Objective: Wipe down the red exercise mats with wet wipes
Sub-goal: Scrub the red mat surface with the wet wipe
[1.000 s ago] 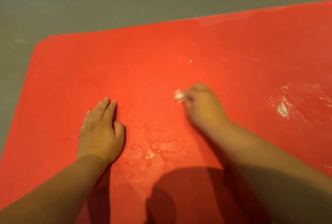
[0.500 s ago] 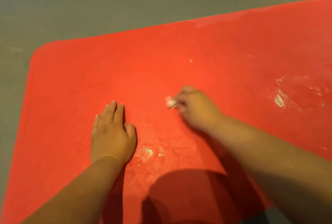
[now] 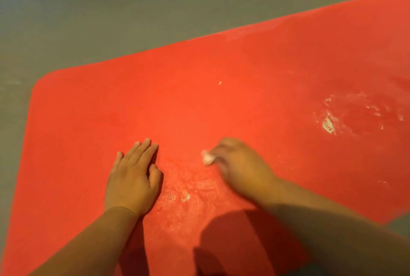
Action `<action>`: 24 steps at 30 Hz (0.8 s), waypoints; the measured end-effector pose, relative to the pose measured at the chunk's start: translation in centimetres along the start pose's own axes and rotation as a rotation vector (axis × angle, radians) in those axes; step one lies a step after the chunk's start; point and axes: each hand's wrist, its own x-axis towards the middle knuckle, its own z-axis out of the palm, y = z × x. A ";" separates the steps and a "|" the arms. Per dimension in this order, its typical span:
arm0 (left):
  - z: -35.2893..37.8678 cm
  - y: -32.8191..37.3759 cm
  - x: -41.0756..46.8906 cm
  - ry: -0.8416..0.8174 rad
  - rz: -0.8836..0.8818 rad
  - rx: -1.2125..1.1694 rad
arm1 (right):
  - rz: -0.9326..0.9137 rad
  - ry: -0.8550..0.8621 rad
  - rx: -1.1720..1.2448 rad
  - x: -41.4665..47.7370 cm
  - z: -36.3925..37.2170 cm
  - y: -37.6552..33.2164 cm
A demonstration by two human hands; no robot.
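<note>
Fingers (image 3: pixel 144 149) of the left hand (image 3: pixel 131 180) lie straight and flat on the red mat (image 3: pixel 199 98); beside it, the right hand (image 3: pixel 241 169) pinches a balled wet wipe (image 3: pixel 208 158) against the mat's middle.

Matt, finely grained red mat (image 3: pixel 221 109) with wet glossy patches (image 3: pixel 184 196).

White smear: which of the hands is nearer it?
Right. The right hand, gripping a wipe, is left of the smear; the left hand lies flat farther left.
</note>
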 end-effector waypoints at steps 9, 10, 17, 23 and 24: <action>1.1 4.0 1.8 0.126 -0.259 0.022 | 0.433 0.297 -0.112 -2.1 -5.5 8.2; 1.6 4.4 1.8 0.126 -0.277 0.038 | 0.332 0.249 -0.053 -2.1 -3.7 6.3; 3.1 3.1 2.3 0.098 -0.260 0.058 | 0.061 0.082 0.001 -0.6 -3.1 6.5; 3.0 3.1 2.5 0.083 -0.271 0.070 | 0.524 0.421 -0.032 2.2 -6.4 11.8; 3.0 3.2 2.5 0.080 -0.272 0.068 | 0.443 0.382 0.010 2.4 -4.9 9.8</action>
